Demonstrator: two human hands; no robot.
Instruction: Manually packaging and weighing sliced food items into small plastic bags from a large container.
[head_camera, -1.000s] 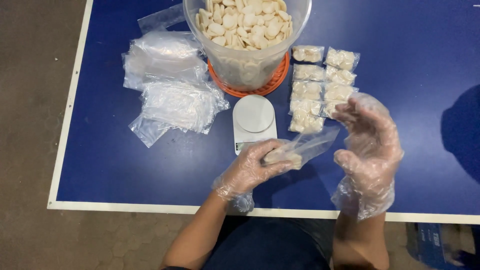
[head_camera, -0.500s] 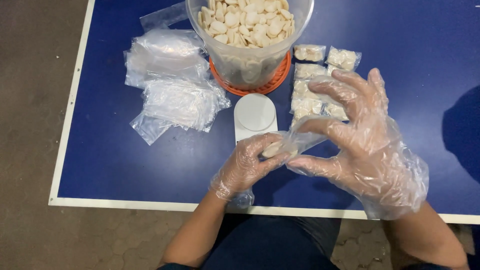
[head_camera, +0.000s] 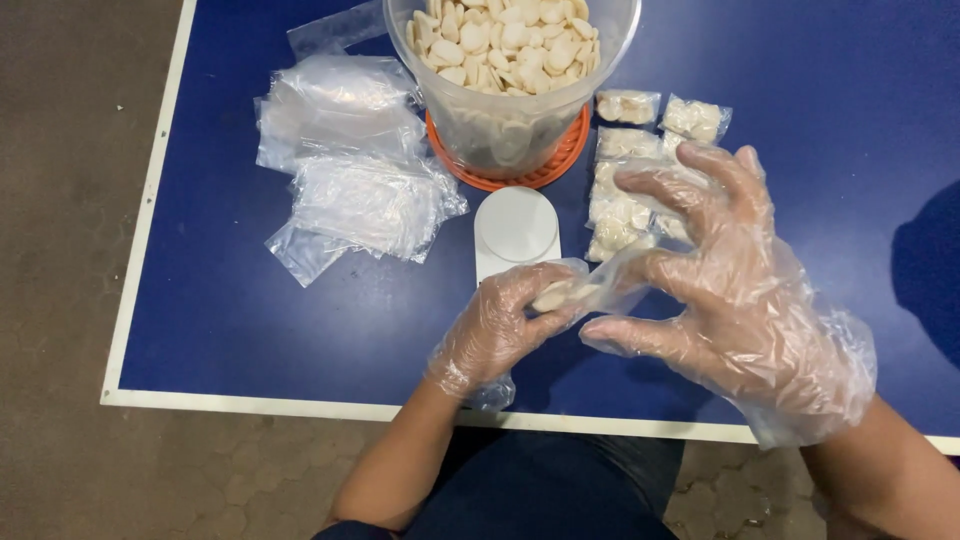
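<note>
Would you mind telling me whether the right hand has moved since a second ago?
Yes. The right hand has moved left, toward the white scale, and now meets the small filled bag that the left hand holds.

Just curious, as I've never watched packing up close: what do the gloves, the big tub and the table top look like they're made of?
Gloves, as on the right hand: thin clear plastic film, crinkled and loose. Tub: clear, probably rigid plastic; the pale pieces show through its wall. Table top: matte blue board with a white edge, material unclear.
</note>
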